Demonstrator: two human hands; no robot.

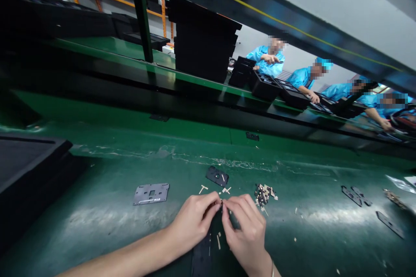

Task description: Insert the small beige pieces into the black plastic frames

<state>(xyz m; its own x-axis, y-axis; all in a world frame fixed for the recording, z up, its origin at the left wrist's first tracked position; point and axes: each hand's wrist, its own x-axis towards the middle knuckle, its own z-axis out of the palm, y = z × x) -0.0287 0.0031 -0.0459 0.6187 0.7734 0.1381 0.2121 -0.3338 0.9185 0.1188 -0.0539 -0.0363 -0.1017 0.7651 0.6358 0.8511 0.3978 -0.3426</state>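
My left hand [200, 212] and my right hand [246, 225] meet over the green bench, fingertips pinched close together. Between them is a tiny dark piece [221, 203], mostly covered by the fingers; its kind cannot be made out. Under my left wrist lies a long black plate [201, 256], partly hidden. Just beyond my fingers a black plate with cut-outs [217, 175] rests on the bench, a pale strip on it. Left of my hands is a grey plate with a square hole [151, 193]. A heap of small pale and dark pieces [264, 193] lies right of them.
Several flat dark parts [356, 195] lie at the right. A large black tray stack [29, 173] takes up the left side. Across the bench stand tall stacked black trays [204, 39], and people in blue work clothes [271, 62] sit behind bins. An overhead beam [260, 8] crosses above.
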